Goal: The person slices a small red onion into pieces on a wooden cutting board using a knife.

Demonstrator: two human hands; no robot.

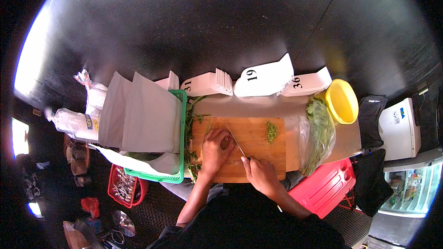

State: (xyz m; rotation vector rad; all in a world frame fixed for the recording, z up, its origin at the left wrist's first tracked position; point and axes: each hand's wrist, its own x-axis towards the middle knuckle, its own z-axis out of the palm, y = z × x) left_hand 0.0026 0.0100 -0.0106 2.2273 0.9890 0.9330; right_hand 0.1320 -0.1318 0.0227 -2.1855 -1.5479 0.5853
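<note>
My left hand (217,145) is curled down on the wooden cutting board (256,171). Under its fingers shows a small brownish round piece of food (225,142), partly hidden and too unclear to name. In my right hand (261,173) is a kitchen knife (237,142), its blade slanting up and left close by the left fingertips. A small heap of finely chopped greens (271,132) lies at the board's upper right. Leafy green stems (189,129) run along the board's left edge, some reaching over it.
A green plastic basket (182,128) holding large grey-white paper packets (152,114) stands left. Bagged leafy greens (318,136) and a yellow bowl (341,101) are right. Numbered white signs (264,77) line the black wall behind. A red crate of cutlery (123,185) sits lower left, a red stool (327,186) lower right.
</note>
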